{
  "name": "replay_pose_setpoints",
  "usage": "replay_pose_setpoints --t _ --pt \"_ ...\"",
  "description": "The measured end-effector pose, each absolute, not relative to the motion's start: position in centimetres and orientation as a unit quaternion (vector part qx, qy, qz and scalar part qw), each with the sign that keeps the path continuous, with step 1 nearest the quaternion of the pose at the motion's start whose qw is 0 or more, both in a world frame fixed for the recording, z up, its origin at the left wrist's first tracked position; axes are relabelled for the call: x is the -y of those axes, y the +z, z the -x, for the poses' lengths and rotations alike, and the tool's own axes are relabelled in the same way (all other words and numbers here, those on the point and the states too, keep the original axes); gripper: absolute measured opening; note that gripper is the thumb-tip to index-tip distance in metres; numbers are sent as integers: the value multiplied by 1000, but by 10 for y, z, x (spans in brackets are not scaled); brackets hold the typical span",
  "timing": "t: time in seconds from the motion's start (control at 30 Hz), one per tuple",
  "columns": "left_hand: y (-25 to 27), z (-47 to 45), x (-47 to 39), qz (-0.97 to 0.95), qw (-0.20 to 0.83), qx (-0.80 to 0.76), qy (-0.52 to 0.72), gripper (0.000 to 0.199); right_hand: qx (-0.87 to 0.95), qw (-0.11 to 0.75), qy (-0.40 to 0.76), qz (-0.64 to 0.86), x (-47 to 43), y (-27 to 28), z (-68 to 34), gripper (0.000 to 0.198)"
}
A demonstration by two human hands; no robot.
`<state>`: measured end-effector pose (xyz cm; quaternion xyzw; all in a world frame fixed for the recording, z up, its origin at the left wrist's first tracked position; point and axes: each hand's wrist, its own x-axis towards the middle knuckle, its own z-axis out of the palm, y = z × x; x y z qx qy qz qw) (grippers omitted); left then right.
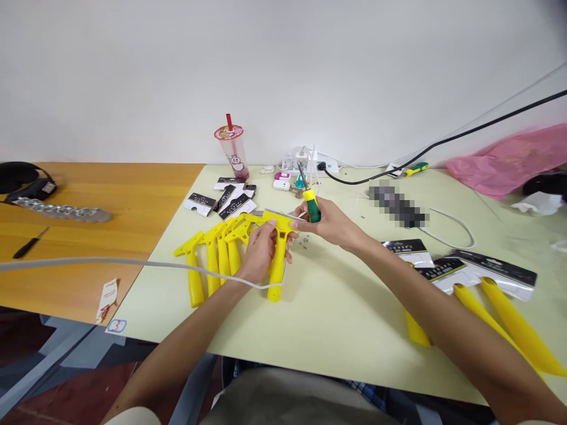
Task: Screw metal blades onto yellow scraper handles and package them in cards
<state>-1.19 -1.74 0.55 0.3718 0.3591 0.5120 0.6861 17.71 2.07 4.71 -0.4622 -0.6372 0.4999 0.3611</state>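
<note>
A yellow scraper [277,265] with a metal blade along its top is held upright in front of me. My left hand [259,254] grips it just below the head, thumb on the front. My right hand [330,221] has a green and yellow screwdriver [312,206] tucked in it, shaft pointing up. The thumb and fingers of that hand also pinch the right end of the scraper's head. Several more yellow scrapers [211,260] lie side by side to the left, partly behind my left hand. Small metal screws [305,241] lie on the table beyond the held scraper.
Blade packets [237,205] lie at the back left, near a drink cup [234,153]. A power strip [310,162] sits by the wall. At right are more packets [496,271] and yellow handles [518,324]. A grey cable [133,261] crosses the left side.
</note>
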Motion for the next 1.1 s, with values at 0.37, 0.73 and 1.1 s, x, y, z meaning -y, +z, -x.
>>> replay_pose_setpoints --t 0.37,0.73,1.1 --pt "-3 14 18 -400 688 -364 484 46 648 309 523 459 -25 51 -186 56" --pt "5 19 19 -451 669 -389 446 36 594 314 601 432 -25 51 -187 63" --pt "9 29 19 -709 261 -456 470 70 525 391 615 440 -30 46 -187 72"
